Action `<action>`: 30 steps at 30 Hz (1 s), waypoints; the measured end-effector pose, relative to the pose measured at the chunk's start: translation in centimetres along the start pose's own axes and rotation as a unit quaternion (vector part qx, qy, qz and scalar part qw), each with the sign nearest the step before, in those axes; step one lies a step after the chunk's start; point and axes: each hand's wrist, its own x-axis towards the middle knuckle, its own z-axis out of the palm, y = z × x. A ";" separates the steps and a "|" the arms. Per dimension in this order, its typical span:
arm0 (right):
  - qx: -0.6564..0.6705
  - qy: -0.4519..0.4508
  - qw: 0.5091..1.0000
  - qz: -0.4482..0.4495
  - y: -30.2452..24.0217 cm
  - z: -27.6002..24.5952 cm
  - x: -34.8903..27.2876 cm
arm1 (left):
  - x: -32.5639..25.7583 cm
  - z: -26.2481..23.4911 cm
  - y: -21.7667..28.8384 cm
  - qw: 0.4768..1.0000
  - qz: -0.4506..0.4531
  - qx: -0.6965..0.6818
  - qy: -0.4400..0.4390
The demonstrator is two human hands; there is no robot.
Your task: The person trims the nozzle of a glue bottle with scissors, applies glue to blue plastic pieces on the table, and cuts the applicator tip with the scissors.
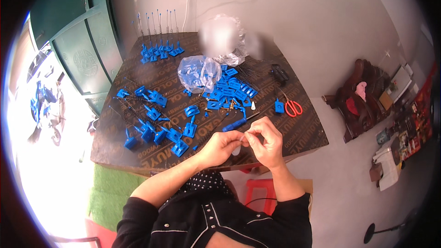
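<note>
My left hand (221,148) and my right hand (267,142) meet over the table's near edge. Both are closed in a pinch, fingertips touching, around something too small to make out. A small whitish piece (236,151) shows just below the fingertips; whether a hand holds it I cannot tell. Just beyond my hands lies a screwdriver (235,125) with a blue handle. Past it spreads a pile of blue plastic parts (228,91), with small metal pieces and a white nozzle-shaped piece (253,105) at its near side.
On the dark printed tabletop (275,131), blue clips with springs and rods (149,115) lie at left. More stand upright (161,50) at back left. A clear plastic bag (199,74) sits mid-table. Red-handled scissors (293,108) lie right. A red stool (259,193) stands below.
</note>
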 end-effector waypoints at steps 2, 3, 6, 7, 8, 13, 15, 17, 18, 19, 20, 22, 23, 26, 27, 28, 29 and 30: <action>-0.010 -0.001 1.000 -0.014 0.0 0.0 0.3 | -0.2 -0.1 0.2 1.000 -0.002 0.007 0.000; -0.015 -0.009 0.999 -0.027 0.1 -0.1 0.4 | -0.2 -0.2 0.4 1.000 -0.002 0.005 0.001; 0.007 -0.009 1.000 0.005 -0.4 0.3 0.5 | -0.4 -0.5 0.5 1.000 -0.011 0.013 -0.003; 0.034 0.000 0.998 0.049 -0.6 0.5 0.6 | -0.5 -0.5 0.2 1.000 -0.007 0.006 0.009; 0.034 -0.003 0.998 0.048 -0.6 0.6 0.4 | -0.6 -0.6 0.1 1.000 -0.002 -0.001 0.021; 0.124 0.033 0.983 0.132 -0.1 1.7 -1.9 | -1.5 -1.5 0.4 0.997 -0.008 -0.050 0.054; 0.113 0.047 0.976 0.180 0.3 2.8 -3.2 | -2.0 -1.9 0.9 0.995 -0.010 -0.068 0.072; 0.144 0.034 0.965 0.217 0.3 3.8 -3.7 | -2.6 -2.4 1.2 0.989 -0.008 -0.109 0.096; 0.166 0.029 0.952 0.257 0.2 4.2 -4.1 | -2.8 -2.5 1.3 0.989 -0.007 -0.108 0.099; 0.170 0.018 0.950 0.260 0.4 4.7 -4.6 | -3.0 -2.6 1.4 0.985 0.001 -0.139 0.103; 0.172 0.015 0.950 0.259 0.2 5.1 -4.7 | -3.2 -2.7 1.4 0.980 0.009 -0.169 0.108; 0.346 0.009 0.878 0.330 -0.6 6.0 -4.7 | -3.7 -2.9 2.0 0.976 0.015 -0.178 0.124; 0.380 -0.002 0.864 0.331 -0.8 6.4 -4.6 | -3.8 -3.0 2.3 0.972 0.021 -0.189 0.135; 0.548 -0.023 0.763 0.342 -0.6 7.2 -4.8 | -4.1 -3.0 2.7 0.968 0.019 -0.214 0.127; 0.594 -0.034 0.727 0.344 -0.1 7.5 -4.8 | -4.2 -3.1 3.2 0.958 -0.013 -0.265 0.112; 0.598 -0.037 0.722 0.346 -0.3 7.8 -4.7 | -4.1 -3.1 3.4 0.958 -0.017 -0.262 0.119; 0.619 -0.022 0.693 0.369 -0.7 7.9 -4.5 | -4.0 -3.0 3.5 0.962 0.018 -0.247 0.111; 0.638 -0.006 0.664 0.391 -0.8 8.1 -4.5 | -4.0 -3.0 3.6 0.966 0.052 -0.232 0.104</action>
